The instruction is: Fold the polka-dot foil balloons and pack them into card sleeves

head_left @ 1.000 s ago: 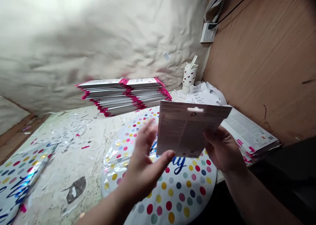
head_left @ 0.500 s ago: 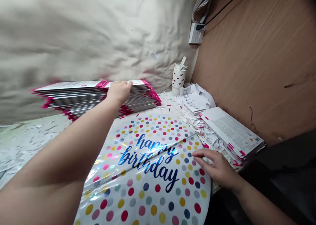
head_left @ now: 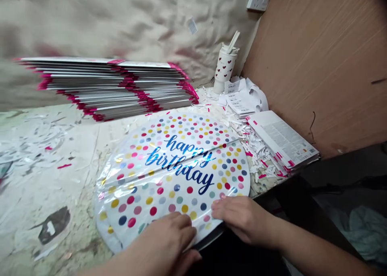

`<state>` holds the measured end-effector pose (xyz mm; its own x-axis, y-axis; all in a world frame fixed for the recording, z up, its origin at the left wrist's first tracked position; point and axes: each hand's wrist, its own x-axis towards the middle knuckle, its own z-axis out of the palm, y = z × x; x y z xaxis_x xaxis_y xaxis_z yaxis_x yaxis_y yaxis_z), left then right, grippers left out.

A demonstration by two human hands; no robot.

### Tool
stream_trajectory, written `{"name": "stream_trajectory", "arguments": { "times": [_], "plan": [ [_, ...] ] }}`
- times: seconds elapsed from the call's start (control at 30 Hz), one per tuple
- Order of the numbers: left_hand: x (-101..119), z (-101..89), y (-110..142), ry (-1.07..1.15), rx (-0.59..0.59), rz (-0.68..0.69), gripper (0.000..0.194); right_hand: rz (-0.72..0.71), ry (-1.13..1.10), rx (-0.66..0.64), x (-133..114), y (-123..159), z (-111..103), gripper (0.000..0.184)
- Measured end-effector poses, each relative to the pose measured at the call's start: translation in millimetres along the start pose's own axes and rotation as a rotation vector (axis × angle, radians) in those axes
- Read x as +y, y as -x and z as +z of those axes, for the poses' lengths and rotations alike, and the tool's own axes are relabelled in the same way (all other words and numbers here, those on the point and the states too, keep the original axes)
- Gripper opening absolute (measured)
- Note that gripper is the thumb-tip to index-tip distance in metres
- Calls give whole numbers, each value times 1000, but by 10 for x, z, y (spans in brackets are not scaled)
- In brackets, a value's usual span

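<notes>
A round, flat "happy birthday" foil balloon (head_left: 196, 184) with coloured dots lies on the worktable; a second rounded edge shows beneath it at the left. At its near edge, my left hand (head_left: 169, 237) has curled fingers on top and the thumb below the rim. My right hand (head_left: 242, 217) grips the same edge farther right, fingers over the top and thumb hidden. Behind the balloon stands a tall, leaning stack of flat white packs (head_left: 121, 88) with pink edges, touched by neither hand.
Paper scraps (head_left: 36, 141) litter the worktable (head_left: 78, 163) on the left. A white tumbler (head_left: 225, 68) with hearts stands at the back corner beside label strips (head_left: 242, 100). More flat printed packs (head_left: 284, 132) lie at the right edge, by the brown board wall (head_left: 320, 66).
My left hand has come back from the top of the pack stack to the balloon's near edge. My right hand has moved down onto that edge. The view has tilted downward.
</notes>
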<state>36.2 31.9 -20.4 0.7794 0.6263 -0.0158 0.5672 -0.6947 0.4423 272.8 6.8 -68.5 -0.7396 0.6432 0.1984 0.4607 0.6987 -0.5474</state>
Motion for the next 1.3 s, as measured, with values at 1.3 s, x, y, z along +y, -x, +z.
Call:
{"name": "stream_trajectory", "arguments": {
  "times": [1.3],
  "plan": [
    [-613, -216, 1056, -248, 340, -334, 68, 413, -415, 302, -217, -477, -17, 17]
  ]
}}
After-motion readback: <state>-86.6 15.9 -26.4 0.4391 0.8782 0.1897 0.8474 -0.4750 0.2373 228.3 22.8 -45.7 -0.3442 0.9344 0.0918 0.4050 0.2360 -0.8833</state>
